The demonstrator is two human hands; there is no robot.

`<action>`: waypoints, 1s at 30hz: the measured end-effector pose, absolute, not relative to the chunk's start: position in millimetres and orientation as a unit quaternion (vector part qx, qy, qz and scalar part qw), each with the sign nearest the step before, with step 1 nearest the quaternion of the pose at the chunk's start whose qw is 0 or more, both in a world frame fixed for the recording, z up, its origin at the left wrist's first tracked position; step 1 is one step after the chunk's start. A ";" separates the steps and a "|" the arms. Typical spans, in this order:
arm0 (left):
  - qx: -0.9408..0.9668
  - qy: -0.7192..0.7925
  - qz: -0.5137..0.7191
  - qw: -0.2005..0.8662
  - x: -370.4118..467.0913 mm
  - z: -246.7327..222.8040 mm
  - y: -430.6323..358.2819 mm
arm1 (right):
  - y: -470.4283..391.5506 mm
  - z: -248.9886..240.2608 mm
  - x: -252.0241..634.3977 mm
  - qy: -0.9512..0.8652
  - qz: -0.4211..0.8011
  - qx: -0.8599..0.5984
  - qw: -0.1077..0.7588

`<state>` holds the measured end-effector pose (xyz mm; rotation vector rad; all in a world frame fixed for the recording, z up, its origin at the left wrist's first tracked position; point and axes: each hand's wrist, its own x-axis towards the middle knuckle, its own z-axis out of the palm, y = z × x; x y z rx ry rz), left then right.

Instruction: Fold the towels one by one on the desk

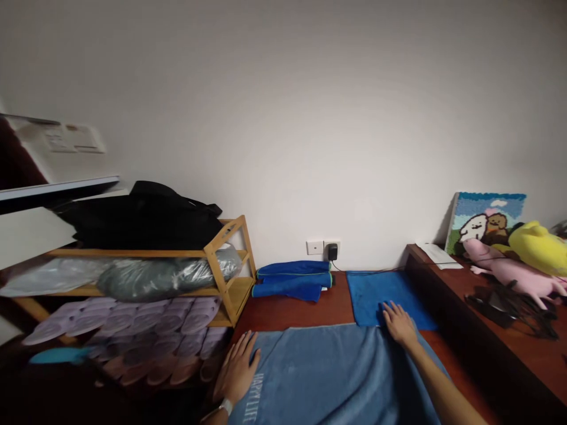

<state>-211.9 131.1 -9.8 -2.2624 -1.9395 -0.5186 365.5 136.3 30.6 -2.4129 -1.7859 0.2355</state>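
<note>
A grey-blue towel (310, 372) with pale "HAPPY LIFE" lettering lies spread over the reddish-brown wooden surface, with soft folds towards its right side. My left hand (238, 367) rests flat at the towel's left edge, fingers stretched out. Near the far right corner, my right hand (398, 323) lies with fingers extended, its tips reaching over a bright blue cloth (376, 295) that is laid flat behind. Two rolled or folded blue cloths (290, 282) with green edging sit by the wall. Neither hand grips anything that I can see.
Left stands a wooden rack (230, 295) with a black bag (150, 218), plastic-wrapped bundles and several slippers (150, 316). A black plug (332, 252) with a cable is in the wall socket. A raised ledge on the right bears a pink plush toy (509, 268), a yellow one (538, 248) and a picture (487, 221).
</note>
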 end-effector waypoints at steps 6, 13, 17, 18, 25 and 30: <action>-0.749 -0.639 -0.164 0.061 -216.5 -15.3 133.8 | 144.7 16.9 423.9 -0.498 0.101 -0.860 0.034; -0.752 -0.637 -0.160 0.059 -217.6 -14.6 135.1 | 163.3 10.3 402.7 -0.496 0.095 -0.862 0.038; -0.752 -0.638 -0.155 0.060 -219.3 -13.4 136.1 | 171.0 17.9 399.0 -0.493 0.108 -0.862 0.045; -0.752 -0.639 -0.153 0.059 -219.7 -13.2 136.3 | 172.5 21.1 399.0 -0.491 0.113 -0.863 0.047; -0.752 -0.642 -0.140 0.053 -219.3 -12.5 137.5 | 123.3 16.1 397.2 -0.591 -0.008 -0.782 0.199; -0.751 -0.644 -0.136 0.052 -215.2 -9.2 136.9 | 43.9 -16.5 402.4 -0.672 0.047 -0.718 0.175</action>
